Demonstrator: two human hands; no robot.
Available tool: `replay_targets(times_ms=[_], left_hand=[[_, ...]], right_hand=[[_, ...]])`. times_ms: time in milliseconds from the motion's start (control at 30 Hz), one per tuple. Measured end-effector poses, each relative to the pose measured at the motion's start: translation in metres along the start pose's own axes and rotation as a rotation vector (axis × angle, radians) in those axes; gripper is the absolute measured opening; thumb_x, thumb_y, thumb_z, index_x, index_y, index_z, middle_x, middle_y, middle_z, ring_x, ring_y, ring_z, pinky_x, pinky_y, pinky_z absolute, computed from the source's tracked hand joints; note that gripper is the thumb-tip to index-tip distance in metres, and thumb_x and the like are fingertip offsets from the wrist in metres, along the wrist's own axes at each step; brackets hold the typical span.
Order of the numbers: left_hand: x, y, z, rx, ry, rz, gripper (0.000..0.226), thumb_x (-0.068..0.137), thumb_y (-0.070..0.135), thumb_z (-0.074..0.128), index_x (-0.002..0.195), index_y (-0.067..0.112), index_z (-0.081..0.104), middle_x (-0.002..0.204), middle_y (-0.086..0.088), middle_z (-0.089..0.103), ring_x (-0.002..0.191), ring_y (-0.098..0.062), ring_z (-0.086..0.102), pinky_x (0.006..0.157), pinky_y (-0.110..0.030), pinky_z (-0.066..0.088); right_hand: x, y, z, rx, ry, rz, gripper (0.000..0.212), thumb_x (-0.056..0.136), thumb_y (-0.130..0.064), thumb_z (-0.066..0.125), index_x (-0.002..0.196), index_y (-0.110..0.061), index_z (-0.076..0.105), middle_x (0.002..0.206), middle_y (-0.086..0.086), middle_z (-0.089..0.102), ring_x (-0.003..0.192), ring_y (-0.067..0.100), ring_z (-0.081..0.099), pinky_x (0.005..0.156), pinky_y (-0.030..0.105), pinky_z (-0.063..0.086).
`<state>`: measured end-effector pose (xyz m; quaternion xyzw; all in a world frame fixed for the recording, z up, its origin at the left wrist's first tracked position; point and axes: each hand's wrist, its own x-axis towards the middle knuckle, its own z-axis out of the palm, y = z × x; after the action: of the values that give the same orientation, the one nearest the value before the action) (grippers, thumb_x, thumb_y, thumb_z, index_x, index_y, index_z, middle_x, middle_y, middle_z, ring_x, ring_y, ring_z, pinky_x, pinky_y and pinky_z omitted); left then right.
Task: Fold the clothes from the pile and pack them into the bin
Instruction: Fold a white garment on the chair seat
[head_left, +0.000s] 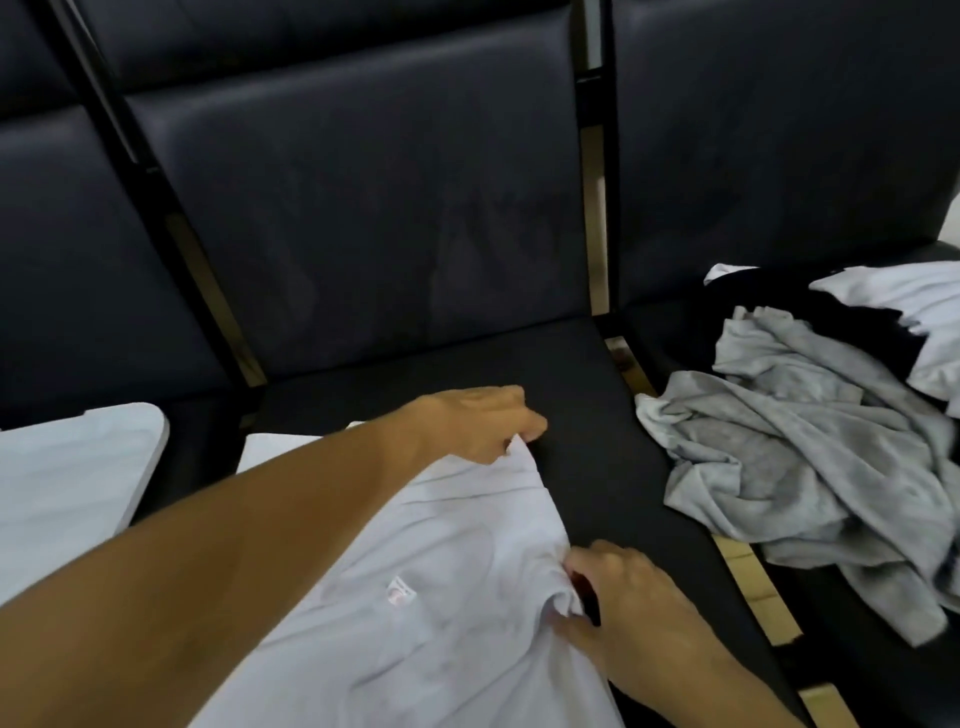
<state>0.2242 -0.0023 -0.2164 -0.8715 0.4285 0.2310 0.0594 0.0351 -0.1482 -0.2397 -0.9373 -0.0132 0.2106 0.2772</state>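
A white bin (78, 467) sits at the lower left edge of the frame; what it holds cannot be seen. One white shirt (441, 597) lies spread on the middle seat (597, 415), lower centre. The left hand (478, 421) pinches its far corner between its fingers, and the right hand (623, 597) grips a bunched fold. At the right lies one pile (805, 441): grey, black and white garments

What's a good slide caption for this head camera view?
Both hands pinch a white shirt on the dark seat.
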Motion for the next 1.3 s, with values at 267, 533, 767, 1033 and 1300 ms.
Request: replay_targets(times_ms=[267,533,767,1033,1300], left_hand=[[-0.080,-0.042,-0.013,-0.389,0.511,-0.354,0.027,0.093,0.010,0.048,0.090,0.035,0.057,0.098,0.011,0.056,0.087,-0.014,0.060,0.080,-0.043,0.057],[-0.271,-0.059,-0.116,0.063,0.629,-0.593,0.025,0.092,0.003,0.050,0.105,0.022,0.059,0.102,0.001,0.060,0.092,-0.025,0.059,0.082,-0.046,0.051],[-0.421,-0.017,-0.171,0.240,0.781,-0.689,0.012,0.096,0.011,0.053,0.098,0.021,0.059,0.093,0.004,0.060,0.083,-0.017,0.058,0.077,-0.038,0.052],[-0.471,0.038,-0.159,-0.071,1.006,-0.700,0.028,0.098,0.002,0.045,0.085,0.018,0.063,0.086,-0.003,0.066,0.080,-0.023,0.062,0.076,-0.041,0.054],[-0.506,0.085,-0.154,-0.447,0.920,-0.529,0.020,0.097,0.021,0.059,0.085,0.027,0.074,0.077,0.005,0.067,0.068,-0.016,0.061,0.059,-0.029,0.050]], right_hand=[[0.003,0.005,-0.016,0.540,0.414,0.092,0.018,0.089,-0.017,0.061,0.082,-0.025,0.046,0.067,-0.001,0.056,0.058,0.014,0.053,0.054,0.031,0.043],[-0.036,-0.036,-0.135,0.096,0.760,-0.213,0.019,0.089,0.008,0.055,0.088,-0.007,0.066,0.082,0.011,0.068,0.074,0.025,0.063,0.063,0.038,0.045],[-0.111,-0.108,-0.279,-0.392,0.776,-0.413,0.027,0.088,0.003,0.064,0.114,-0.004,0.070,0.108,0.018,0.066,0.103,0.036,0.064,0.090,0.043,0.048],[-0.170,-0.150,-0.328,-0.282,0.752,-0.538,0.026,0.102,-0.011,0.042,0.103,-0.022,0.065,0.101,-0.002,0.063,0.093,0.020,0.060,0.083,0.039,0.051],[-0.223,-0.146,-0.341,-0.288,0.576,-0.535,0.020,0.092,-0.026,0.065,0.080,-0.040,0.072,0.084,-0.015,0.073,0.085,0.009,0.068,0.078,0.031,0.051]])
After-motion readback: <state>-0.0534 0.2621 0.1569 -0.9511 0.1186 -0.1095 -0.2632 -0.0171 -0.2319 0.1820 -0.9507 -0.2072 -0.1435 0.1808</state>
